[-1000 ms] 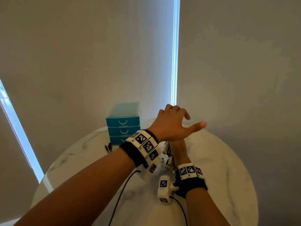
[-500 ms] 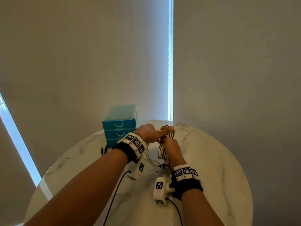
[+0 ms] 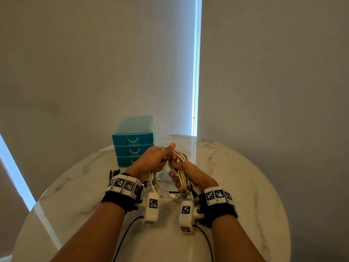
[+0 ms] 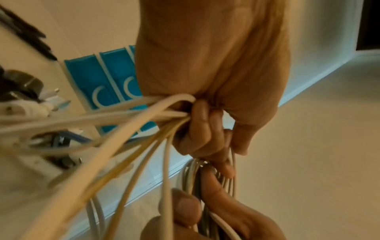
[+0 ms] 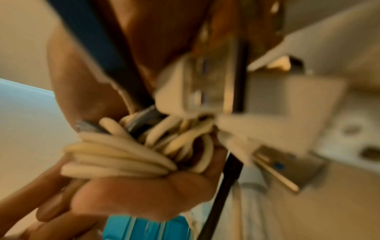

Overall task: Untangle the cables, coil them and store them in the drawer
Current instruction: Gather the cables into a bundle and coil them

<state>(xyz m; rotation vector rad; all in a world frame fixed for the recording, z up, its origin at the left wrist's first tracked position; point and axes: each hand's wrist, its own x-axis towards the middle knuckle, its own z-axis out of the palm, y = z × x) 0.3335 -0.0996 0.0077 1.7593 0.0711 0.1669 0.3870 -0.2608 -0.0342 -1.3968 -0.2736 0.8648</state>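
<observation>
A bundle of white and cream cables (image 3: 178, 167) hangs above the round marble table (image 3: 236, 186), held by both hands. My left hand (image 3: 154, 161) grips the top of the loops, thumb pointing up. My right hand (image 3: 186, 174) holds the coiled side, fingers curled round the strands. In the left wrist view several cables (image 4: 131, 126) fan out from my left hand's curled fingers (image 4: 197, 126). The right wrist view, blurred, shows coiled cables (image 5: 131, 152) and white plugs (image 5: 193, 87) against my palm. The blue three-drawer box (image 3: 133, 140) stands behind, all drawers closed.
Loose cable ends and a white plug (image 3: 172, 195) dangle below the bundle over the table. A small dark object (image 3: 113, 174) lies left of my left wrist. Black leads (image 3: 128, 224) run from the wrist cameras toward me. Grey blinds hang behind the table.
My left hand came down from above the right hand and took hold of the cable bundle. Both hands have drawn nearer to me, the bundle now spread between them.
</observation>
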